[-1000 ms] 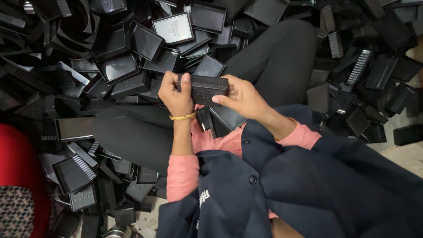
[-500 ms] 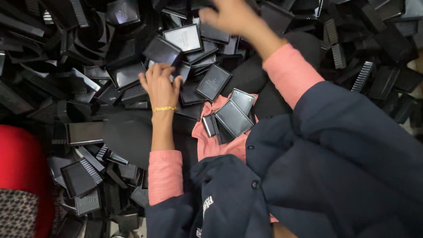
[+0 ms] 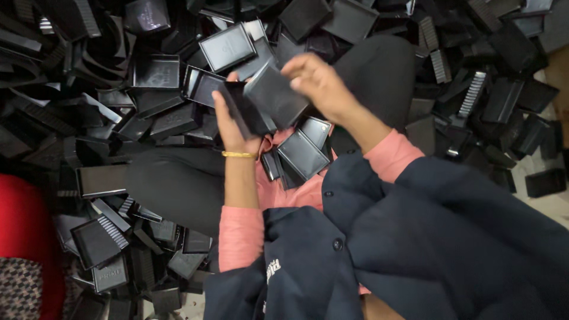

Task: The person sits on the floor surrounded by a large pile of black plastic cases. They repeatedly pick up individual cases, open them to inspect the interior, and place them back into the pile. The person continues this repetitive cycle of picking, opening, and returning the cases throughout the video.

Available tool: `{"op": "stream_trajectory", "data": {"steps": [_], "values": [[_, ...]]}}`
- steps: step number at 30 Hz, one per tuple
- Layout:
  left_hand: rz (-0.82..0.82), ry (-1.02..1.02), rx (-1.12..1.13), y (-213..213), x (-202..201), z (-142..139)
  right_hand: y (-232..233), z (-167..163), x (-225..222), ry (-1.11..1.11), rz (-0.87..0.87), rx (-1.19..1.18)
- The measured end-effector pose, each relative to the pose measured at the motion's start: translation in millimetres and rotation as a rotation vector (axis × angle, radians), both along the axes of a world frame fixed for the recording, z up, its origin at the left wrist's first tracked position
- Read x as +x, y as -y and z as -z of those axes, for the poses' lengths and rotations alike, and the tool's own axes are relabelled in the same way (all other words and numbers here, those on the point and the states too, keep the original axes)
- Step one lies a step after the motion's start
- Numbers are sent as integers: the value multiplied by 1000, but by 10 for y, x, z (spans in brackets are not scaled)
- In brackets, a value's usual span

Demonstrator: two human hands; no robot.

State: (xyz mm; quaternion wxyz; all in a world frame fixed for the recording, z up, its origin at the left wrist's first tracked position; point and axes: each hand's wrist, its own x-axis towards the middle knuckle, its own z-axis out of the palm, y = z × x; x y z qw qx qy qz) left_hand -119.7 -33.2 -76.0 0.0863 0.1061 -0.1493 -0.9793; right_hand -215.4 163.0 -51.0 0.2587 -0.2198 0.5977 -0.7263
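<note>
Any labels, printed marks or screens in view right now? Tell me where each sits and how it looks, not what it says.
Pale printed mark: on a flat black tray, lower left in the pile.
White emblem: on the dark jacket front, bottom centre.
Faint pale print: on a black rectangular lid, top centre.
No screens or signs.

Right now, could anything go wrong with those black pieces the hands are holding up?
Maybe. The left hand and right hand bring two black plastic pieces together above the lap; a slip could drop one into the heap of look-alike black parts, where it would be hard to find. The finished pieces on the lap lie tilted and might slide off.
</note>
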Motion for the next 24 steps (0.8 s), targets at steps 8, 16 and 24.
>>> {"op": "stream_trajectory", "data": {"steps": [8,16,24], "values": [[-117,30,-384,-327,62,108,-98,-316,509,-348,33,493],[-317,-31,-848,-470,-31,-213,87,-342,679,-271,68,345],[-273,275,-1573,-42,182,-303,-79,-207,511,561,-252,83]]}}
